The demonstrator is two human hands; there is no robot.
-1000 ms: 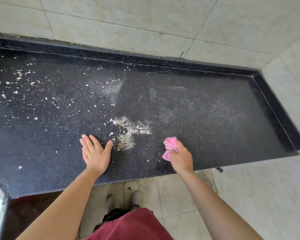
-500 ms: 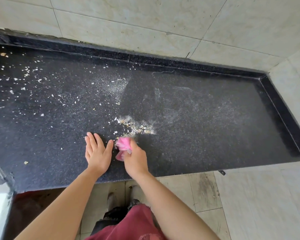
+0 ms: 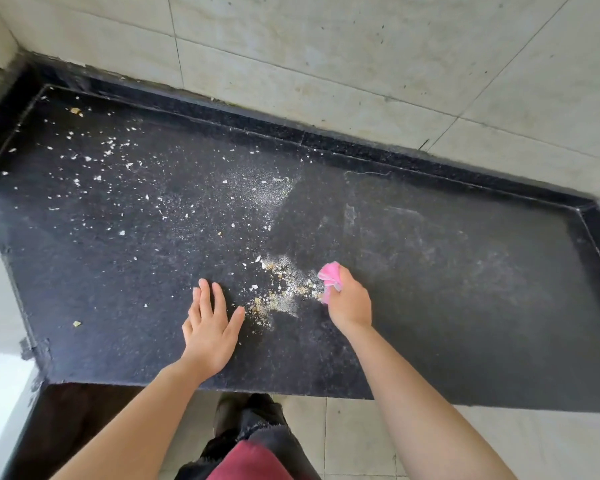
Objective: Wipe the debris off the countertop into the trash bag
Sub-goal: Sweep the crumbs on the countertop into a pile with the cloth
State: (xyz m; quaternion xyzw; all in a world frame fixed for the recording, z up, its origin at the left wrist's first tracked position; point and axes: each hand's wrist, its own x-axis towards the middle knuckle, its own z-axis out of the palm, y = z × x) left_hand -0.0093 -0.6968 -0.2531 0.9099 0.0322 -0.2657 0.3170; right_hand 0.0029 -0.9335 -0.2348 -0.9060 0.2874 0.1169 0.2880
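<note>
The cloth moved back right of debris.

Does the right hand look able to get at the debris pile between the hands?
Probably yes: the right hand grips the pink cloth right beside the debris pile, with nothing between them.

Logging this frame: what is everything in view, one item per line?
countertop: one, black speckled, below the wall
debris pile: one, tan and white, near the front edge, centre
scattered crumbs: many, whitish, across the countertop's left half
cloth: one, pink, bunched at the pile's right side
wall tiles: several, pale beige, behind the countertop
floor tiles: several, pale, below the front edge
left hand: one, flat on the countertop, left of the pile
right hand: one, cloth in its grip, right of the pile
</note>
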